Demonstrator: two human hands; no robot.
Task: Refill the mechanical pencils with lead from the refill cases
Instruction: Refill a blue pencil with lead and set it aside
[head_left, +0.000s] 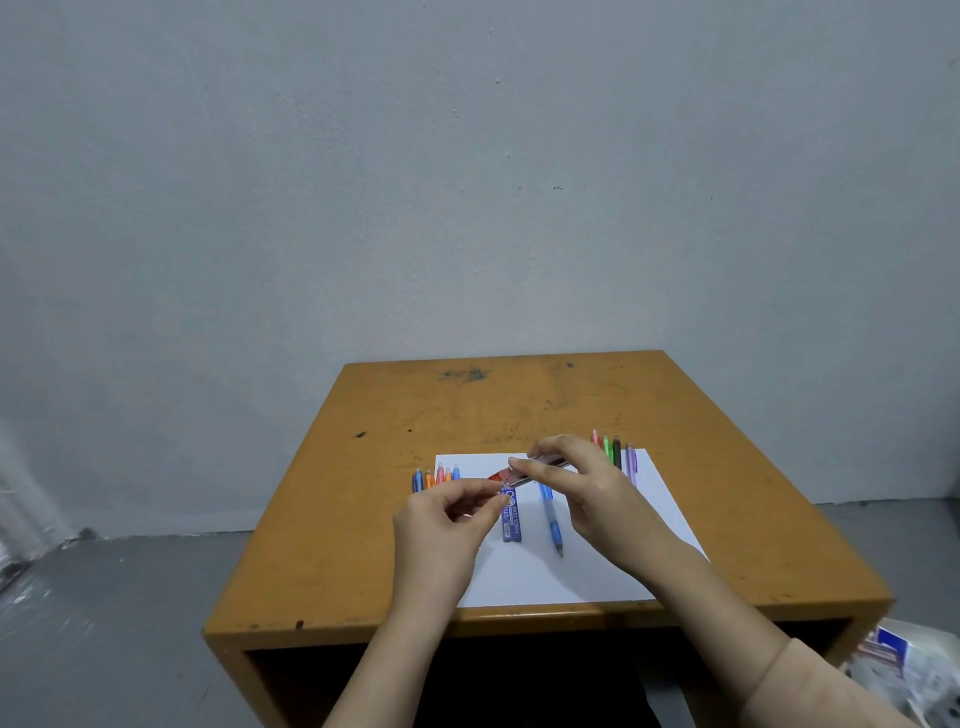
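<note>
- Head view: tabletop (519, 405) w/ paper sheet (597, 561); left pencil row (435, 477) & right pencil row (615, 452) laid at its far corners.
- Mid-sheet: blue pencil (550, 519) & blue refill case (511, 519) laid side by side, apart.
- Above sheet: red refill case (519, 474) is clamped by right hand (587, 488) on its body, pinched by left hand (441, 525) at its red end.
- Case judged light, rigid, slick; best gripped on flat sides. Leads judged v. brittle; none visible.

Left hand (441, 525): bare, forearm bare right down to the frame edge. Right hand (582, 483): bare too, forearm bare until a plain light-beige sleeve (815, 691) with a soft rounded cuff edge, low right corner of view.
</note>
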